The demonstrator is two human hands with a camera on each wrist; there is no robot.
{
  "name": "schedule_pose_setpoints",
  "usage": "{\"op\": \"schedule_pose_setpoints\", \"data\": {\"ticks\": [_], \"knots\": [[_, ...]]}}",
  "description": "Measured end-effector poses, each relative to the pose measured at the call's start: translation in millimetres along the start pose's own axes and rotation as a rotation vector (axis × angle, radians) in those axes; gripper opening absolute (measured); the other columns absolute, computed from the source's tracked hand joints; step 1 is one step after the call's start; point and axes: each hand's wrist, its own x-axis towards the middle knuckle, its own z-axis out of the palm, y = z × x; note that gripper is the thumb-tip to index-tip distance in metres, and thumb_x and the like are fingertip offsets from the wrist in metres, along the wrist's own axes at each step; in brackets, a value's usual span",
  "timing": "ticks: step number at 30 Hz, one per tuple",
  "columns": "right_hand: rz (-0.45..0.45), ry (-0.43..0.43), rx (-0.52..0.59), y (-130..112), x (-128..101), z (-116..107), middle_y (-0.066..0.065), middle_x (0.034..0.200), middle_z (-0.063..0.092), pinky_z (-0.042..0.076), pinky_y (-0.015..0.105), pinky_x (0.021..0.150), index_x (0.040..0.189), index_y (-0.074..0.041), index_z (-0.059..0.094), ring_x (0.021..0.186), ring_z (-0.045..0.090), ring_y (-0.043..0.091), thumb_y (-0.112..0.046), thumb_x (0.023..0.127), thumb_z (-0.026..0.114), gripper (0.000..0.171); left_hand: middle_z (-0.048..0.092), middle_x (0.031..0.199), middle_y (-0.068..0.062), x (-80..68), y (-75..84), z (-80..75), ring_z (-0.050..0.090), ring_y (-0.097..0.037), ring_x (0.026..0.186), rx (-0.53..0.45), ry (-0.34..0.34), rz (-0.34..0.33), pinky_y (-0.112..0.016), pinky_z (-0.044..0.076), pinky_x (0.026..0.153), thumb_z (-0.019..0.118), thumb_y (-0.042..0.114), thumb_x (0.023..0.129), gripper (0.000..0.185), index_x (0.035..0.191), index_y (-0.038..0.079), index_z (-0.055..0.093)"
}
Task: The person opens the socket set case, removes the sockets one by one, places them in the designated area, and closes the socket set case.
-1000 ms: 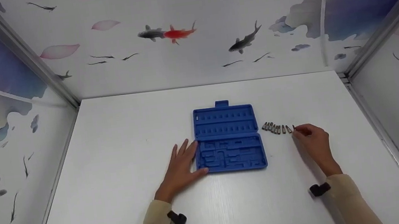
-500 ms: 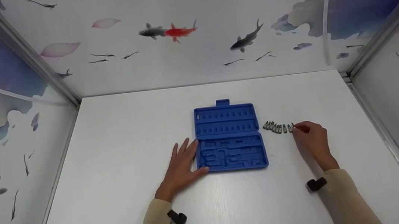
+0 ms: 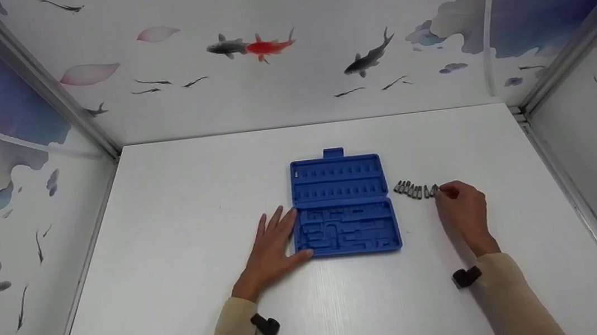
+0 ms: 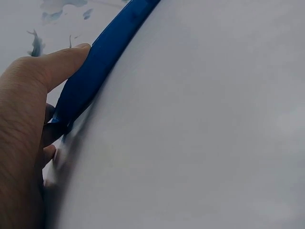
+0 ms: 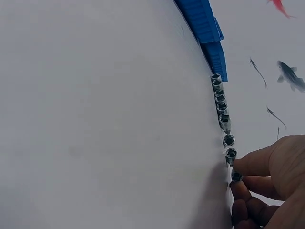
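A white tabletop [image 3: 189, 292] sits enclosed by three wall panels [image 3: 289, 84] printed with fish, petals and blue lotus leaves, joined by metal corner posts [image 3: 35, 79].

White table [image 3: 180, 214] with faint wood grain, enclosed on three sides by white wall panels [image 3: 279, 96], panels printed with grey fish, one red fish [image 3: 264, 48], pink petals, blue-violet leaf shapes, metal corner posts [image 3: 35, 79] at both back corners
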Motion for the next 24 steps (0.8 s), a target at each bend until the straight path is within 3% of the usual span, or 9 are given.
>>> {"op": "schedule_pose_setpoints", "data": {"ticks": [10, 24], "knots": [[-0.092, -0.051, 0.013, 4, -3, 1, 0.021, 0.123, 0.073, 0.052, 0.045, 0.096, 0.131, 0.003, 0.074, 0.112, 0.065, 0.035, -0.017, 0.110, 0.063, 0.031, 0.030, 0.181, -0.004, 0.7, -0.8, 1.6, 0.013, -0.028, 0.171, -0.002, 0.008, 0.003, -0.054, -0.004, 0.138, 0.068, 0.069, 0.098, 0.105, 0.176, 0.011, 0.027], [-0.271, 0.032, 0.059, -20, 0, 3, 0.027, 0.114, 0.074, 0.047, 0.047, 0.092, 0.121, 0.008, 0.077, 0.108, 0.064, 0.040, 0.003, 0.101, 0.068, 0.022, 0.029, 0.181, -0.003, -0.5, -0.8, 0.9, 0.013, -0.028, 0.171, 0.011, 0.005, -0.003, -0.054, -0.004, 0.138, 0.066, 0.072, 0.098, 0.106, 0.177, 0.013, 0.026]]}}
